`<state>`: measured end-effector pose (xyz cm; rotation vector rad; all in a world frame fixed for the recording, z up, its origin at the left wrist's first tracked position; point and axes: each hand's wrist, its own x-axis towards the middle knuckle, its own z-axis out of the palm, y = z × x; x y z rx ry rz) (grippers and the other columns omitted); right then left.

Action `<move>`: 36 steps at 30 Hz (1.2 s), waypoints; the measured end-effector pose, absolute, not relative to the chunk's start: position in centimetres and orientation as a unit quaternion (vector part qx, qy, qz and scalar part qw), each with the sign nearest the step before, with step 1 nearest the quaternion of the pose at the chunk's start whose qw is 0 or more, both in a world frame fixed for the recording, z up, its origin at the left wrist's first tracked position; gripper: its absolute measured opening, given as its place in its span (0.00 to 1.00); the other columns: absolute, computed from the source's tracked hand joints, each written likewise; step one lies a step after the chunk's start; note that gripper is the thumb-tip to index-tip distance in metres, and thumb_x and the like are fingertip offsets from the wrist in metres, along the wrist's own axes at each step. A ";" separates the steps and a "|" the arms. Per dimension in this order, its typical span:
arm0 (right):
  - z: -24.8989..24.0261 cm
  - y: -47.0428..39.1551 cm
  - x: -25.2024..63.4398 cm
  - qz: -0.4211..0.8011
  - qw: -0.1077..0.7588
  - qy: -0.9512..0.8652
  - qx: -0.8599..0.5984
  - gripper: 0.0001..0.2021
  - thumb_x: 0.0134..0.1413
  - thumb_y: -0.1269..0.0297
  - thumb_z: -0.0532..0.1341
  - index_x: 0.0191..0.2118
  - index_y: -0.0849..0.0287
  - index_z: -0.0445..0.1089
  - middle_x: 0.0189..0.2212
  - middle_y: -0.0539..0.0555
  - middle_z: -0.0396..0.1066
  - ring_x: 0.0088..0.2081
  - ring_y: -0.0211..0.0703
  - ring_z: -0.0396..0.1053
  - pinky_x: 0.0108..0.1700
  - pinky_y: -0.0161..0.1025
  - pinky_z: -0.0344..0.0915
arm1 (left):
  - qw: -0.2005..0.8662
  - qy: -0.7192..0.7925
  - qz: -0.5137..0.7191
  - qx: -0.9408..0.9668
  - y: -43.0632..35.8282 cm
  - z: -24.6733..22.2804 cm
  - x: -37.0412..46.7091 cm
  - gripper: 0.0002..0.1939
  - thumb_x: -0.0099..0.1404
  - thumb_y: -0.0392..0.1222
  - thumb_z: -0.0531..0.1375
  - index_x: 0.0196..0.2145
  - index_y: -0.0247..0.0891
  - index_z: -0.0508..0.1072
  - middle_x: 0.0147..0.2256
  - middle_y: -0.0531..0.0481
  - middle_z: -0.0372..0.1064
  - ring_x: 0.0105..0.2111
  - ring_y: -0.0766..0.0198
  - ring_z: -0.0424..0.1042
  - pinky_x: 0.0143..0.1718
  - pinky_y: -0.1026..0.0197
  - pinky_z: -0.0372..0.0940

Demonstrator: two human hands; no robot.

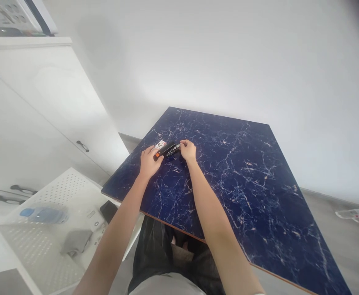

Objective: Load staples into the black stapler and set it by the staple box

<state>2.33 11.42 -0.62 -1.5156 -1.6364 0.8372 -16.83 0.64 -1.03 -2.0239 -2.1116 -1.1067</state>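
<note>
From my end I see what looks like a black stapler (pixel 165 151) near the counter (pixel 228 176)'s left edge, its parts seemingly spread at the end away from me. My left hand (pixel 150 162) has its fingers curled round the orange-marked end; my right hand (pixel 188 150) has thumb and forefinger pinched nearly together on a thin pale piece (pixel 178 145) at the other end, though I can't tell whether that piece is loose or attached. A small white box (pixel 160 144) sits just beside the stapler. If the left hold slackened, I judge the body could twist under the right hand's pull, or the parts could snap together on those fingertips. A careless left knuckle might also nudge the box.
</note>
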 end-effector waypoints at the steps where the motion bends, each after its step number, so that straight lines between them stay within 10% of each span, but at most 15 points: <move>1: -0.5 11.4 2.5 0.314 0.373 -0.638 -0.596 0.16 0.66 0.69 0.54 0.52 0.59 0.75 0.48 0.56 0.80 0.49 0.41 0.78 0.58 0.38 0.67 | 0.009 -0.675 -0.355 -0.647 0.6 -1.0 -16.8 0.14 0.64 0.44 0.66 0.48 0.42 0.79 0.60 0.41 0.70 0.60 0.46 0.67 0.66 0.44 0.58; 18: 2.4 10.8 3.1 0.114 0.207 -0.775 -0.586 0.14 0.65 0.60 0.61 0.49 0.59 0.78 0.43 0.62 0.80 0.48 0.54 0.76 0.52 0.42 0.66 | 0.025 -0.654 -0.361 -0.664 0.1 0.1 -16.1 0.15 0.66 0.41 0.62 0.50 0.44 0.77 0.56 0.47 0.73 0.63 0.45 0.61 0.67 0.40 0.56; 36: 0.2 10.0 4.4 0.086 0.286 -0.729 -0.616 0.16 0.72 0.64 0.50 0.46 0.58 0.75 0.39 0.61 0.79 0.41 0.50 0.76 0.46 0.41 0.65 | 0.049 -0.672 -0.381 -0.633 0.4 -0.4 -16.2 0.10 0.63 0.43 0.66 0.42 0.42 0.80 0.50 0.48 0.77 0.57 0.44 0.66 0.62 0.43 0.60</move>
